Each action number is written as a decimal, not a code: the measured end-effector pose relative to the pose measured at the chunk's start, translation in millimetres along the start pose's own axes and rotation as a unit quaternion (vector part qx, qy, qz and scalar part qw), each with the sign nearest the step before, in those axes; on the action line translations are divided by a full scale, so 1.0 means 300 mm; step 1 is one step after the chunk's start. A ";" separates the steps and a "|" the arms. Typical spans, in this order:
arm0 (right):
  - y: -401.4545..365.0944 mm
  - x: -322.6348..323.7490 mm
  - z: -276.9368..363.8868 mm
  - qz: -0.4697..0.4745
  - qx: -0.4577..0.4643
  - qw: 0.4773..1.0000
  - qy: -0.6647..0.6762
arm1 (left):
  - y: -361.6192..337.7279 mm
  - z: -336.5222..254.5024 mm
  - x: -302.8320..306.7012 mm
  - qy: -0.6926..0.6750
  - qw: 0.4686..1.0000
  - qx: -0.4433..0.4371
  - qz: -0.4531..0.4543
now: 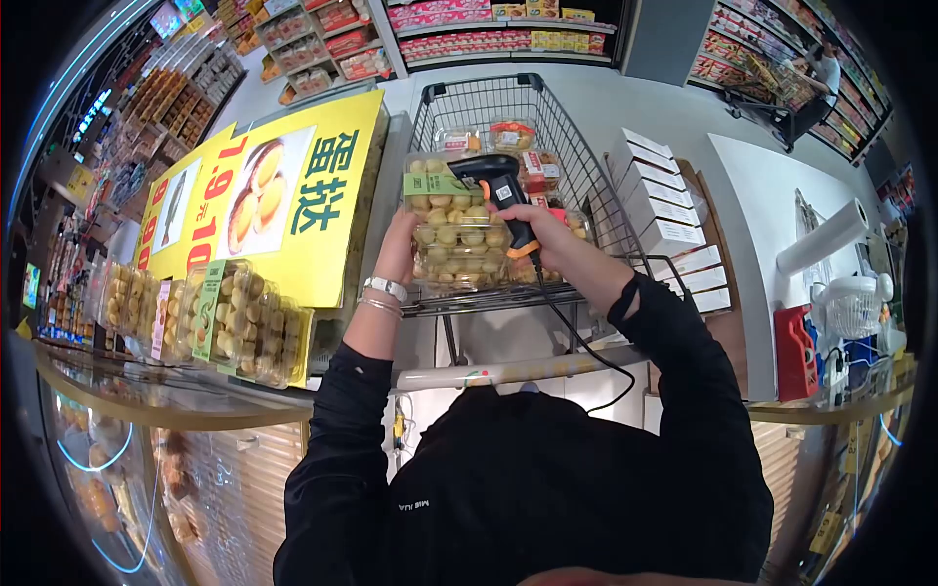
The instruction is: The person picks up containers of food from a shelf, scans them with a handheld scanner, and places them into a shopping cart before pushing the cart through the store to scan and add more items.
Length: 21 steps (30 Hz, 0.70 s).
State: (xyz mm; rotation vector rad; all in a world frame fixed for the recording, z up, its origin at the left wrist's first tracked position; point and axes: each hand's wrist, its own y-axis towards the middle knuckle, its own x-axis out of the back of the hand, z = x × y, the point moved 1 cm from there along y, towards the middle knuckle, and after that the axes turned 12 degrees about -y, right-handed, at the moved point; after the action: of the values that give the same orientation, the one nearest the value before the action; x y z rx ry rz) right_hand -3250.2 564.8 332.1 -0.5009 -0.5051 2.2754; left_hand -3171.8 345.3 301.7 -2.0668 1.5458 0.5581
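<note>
A stack of clear plastic boxes of small round pastries [457, 256], with a green label on top, is held over the near end of a wire shopping cart [572, 107]. My left hand [396, 249] is closed on the stack's left side, its fingertips partly hidden. In my right hand [543, 232] is a black and orange barcode scanner [504, 186], gripped by its handle. The scanner's head overlaps the box's upper right part, and its cord [576, 337] hangs down and loops right. Whether my right fingers also touch the boxes is hidden.
More packaged food [512, 134] lies inside the cart. On the left, pastry boxes [239, 317] stand before a yellow price sign [337, 156]. White boxes [674, 234] are stacked to the right, near a small fan [850, 305] and a paper roll [826, 239]. A person [821, 83] is at the far right.
</note>
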 end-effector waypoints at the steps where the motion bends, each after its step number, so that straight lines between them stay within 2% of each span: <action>1: 0.021 -0.007 -0.023 0.001 -0.001 1.000 -0.005 | 0.001 -0.010 0.011 0.044 0.999 0.012 -0.010; 5: 0.017 -0.046 -0.063 -0.044 -0.024 0.998 -0.025 | -0.043 0.003 0.052 0.097 0.988 0.091 -0.075; 7: 0.006 -0.067 -0.065 -0.033 -0.017 0.999 -0.014 | -0.049 0.003 0.084 0.103 0.990 0.073 -0.056; 9: 0.003 -0.109 -0.083 -0.055 0.012 0.998 0.005 | -0.073 -0.009 0.102 0.219 0.961 0.135 -0.101; 10: 0.003 -0.121 -0.086 -0.035 0.010 0.999 0.022 | -0.038 0.027 0.172 0.291 0.946 0.099 -0.104; 13: 0.035 -0.125 -0.106 -0.019 0.021 0.999 0.044 | -0.059 -0.007 0.156 0.340 0.930 0.097 -0.101; 14: 0.038 -0.129 -0.100 -0.021 0.034 0.998 0.048 | -0.056 -0.007 0.159 0.340 0.930 0.097 -0.100; 16: 0.026 -0.120 -0.088 -0.019 0.051 0.998 0.041 | -0.046 -0.008 0.163 0.342 0.935 0.043 -0.078; 21: -0.014 -0.092 -0.036 0.000 0.074 0.996 0.052 | -0.038 -0.042 0.134 0.280 0.957 0.051 -0.056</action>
State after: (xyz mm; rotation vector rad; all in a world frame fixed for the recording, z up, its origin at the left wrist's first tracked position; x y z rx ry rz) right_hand -3224.4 549.5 330.6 -0.5419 -0.2829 2.2515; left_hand -3149.4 309.9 289.7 -2.3331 1.6860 -0.1717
